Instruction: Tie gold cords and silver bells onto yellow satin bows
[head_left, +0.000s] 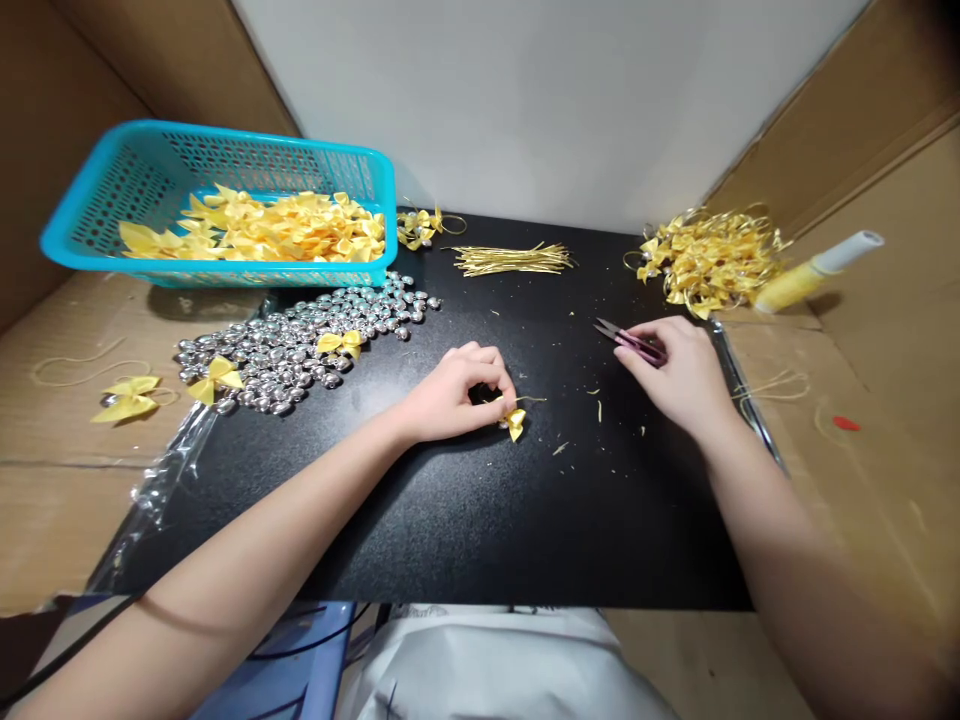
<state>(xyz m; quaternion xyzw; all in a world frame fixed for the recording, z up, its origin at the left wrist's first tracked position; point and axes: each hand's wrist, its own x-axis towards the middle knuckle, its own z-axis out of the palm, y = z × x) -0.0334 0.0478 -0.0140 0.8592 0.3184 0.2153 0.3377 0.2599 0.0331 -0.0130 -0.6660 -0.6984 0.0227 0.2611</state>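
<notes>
My left hand is closed near the middle of the black table, thumb and fingers pinching a small yellow bow. A thin gold cord end sticks out to the right of the bow, and part of the bow is hidden by my fingers. Over to the right, my right hand is closed around small scissors with pinkish-purple handles. Their dark blades point left, away from the palm. Short yellow thread scraps lie between my two hands.
A blue basket of yellow bows stands at the back left. Silver beads spread before it, with loose bows among them. Gold cords lie at the back. A heap of bow ornaments and a yellow thread spool are at right.
</notes>
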